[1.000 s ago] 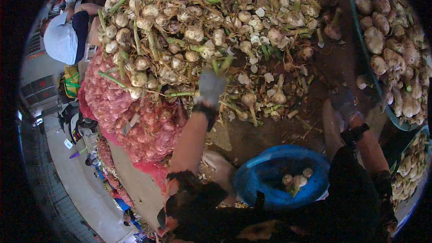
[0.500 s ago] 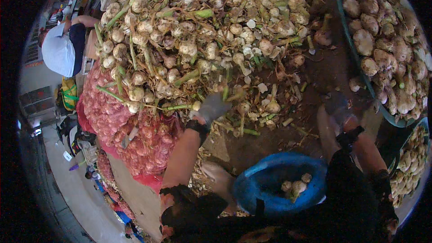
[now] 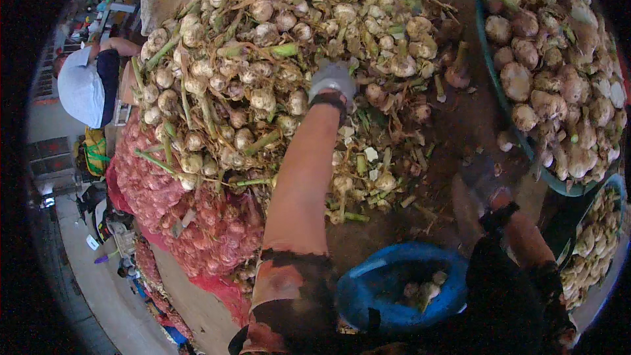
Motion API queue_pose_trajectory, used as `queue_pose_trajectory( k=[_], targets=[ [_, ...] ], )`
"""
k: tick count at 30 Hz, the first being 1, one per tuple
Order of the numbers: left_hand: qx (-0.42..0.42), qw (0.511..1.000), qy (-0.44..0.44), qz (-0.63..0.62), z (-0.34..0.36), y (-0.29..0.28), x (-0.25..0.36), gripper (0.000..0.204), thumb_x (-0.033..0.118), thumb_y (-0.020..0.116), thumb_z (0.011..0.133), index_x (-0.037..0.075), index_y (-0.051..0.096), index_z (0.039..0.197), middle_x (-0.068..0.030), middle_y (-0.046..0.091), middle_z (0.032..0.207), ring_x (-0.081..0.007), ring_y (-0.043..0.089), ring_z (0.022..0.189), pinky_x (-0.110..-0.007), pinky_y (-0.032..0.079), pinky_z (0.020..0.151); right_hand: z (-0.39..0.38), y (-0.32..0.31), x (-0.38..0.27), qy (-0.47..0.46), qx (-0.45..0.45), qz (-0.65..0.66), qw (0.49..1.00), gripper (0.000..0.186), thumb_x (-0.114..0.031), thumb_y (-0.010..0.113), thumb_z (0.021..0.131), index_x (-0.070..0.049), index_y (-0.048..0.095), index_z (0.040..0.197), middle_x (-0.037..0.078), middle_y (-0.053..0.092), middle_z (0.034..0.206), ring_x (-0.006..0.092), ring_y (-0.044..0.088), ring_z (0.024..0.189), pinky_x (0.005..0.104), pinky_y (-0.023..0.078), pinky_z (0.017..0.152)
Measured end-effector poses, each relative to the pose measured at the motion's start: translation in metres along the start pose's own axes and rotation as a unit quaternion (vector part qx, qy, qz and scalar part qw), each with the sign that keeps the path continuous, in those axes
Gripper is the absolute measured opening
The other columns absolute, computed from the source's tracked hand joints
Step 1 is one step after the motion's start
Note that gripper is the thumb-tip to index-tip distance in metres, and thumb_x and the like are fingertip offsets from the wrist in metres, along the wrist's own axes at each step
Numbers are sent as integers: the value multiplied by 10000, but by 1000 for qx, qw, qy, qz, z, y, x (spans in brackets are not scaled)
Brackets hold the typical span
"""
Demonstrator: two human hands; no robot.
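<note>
My left hand, in a grey glove, reaches into a large pile of garlic with stalks, roots and dry leaves; its fingertips are blurred among the bulbs, so what it grips is unclear. My right hand, in a darker glove, is low at the right, over the dark ground beside a teal basket heaped with trimmed garlic. Its fingers are smeared in shadow, and I cannot make out what they hold. A blue basin between my forearms holds a few garlic bulbs.
Red mesh sacks of garlic lie at the left. Beyond them are a person in a white top, a yellow sack with green straps and a white crate. A second basket of garlic stands at the lower right.
My left hand has moved forward and right, deeper into the pile, with the forearm stretched out. My right hand stays low beside the basket. The whole view has shifted slightly.
</note>
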State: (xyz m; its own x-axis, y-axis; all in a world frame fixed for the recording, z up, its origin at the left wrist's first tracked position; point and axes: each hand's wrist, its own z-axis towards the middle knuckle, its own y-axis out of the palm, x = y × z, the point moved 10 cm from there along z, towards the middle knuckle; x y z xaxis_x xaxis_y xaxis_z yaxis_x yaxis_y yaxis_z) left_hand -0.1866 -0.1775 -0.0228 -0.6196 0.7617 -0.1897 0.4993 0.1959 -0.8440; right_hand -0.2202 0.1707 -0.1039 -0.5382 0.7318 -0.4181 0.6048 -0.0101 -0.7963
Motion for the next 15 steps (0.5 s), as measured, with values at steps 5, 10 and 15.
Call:
queue_pose_trajectory(
  k=[5, 10, 15],
  targets=[
    [44, 997, 44, -54, -60, 2, 21, 391, 136, 564, 693, 51, 440, 1055, -173, 438, 1090, -293, 499, 937, -346, 428, 770, 0, 6, 39, 26, 81, -3, 996, 345, -254, 545, 684, -91, 509, 987, 180, 562, 835, 335, 532, 771, 396, 438, 666],
    [-45, 993, 74, -80, -111, 45, -7, 480, 150, 584, 674, 49, 393, 1102, -176, 448, 1066, -298, 494, 934, -352, 424, 763, -4, -25, -13, 43, 60, 110, 991, 325, -231, 542, 689, -90, 520, 981, 175, 564, 828, 333, 537, 750, 400, 439, 665],
    [-23, 963, 128, -237, -152, 59, -36, 559, 261, 606, 690, 30, 362, 1138, -154, 431, 1102, -290, 496, 917, -363, 426, 744, 4, -12, -19, 46, 5, 80, 996, 335, -223, 538, 690, -92, 513, 998, 170, 563, 852, 325, 537, 772, 393, 435, 686]
  ],
)
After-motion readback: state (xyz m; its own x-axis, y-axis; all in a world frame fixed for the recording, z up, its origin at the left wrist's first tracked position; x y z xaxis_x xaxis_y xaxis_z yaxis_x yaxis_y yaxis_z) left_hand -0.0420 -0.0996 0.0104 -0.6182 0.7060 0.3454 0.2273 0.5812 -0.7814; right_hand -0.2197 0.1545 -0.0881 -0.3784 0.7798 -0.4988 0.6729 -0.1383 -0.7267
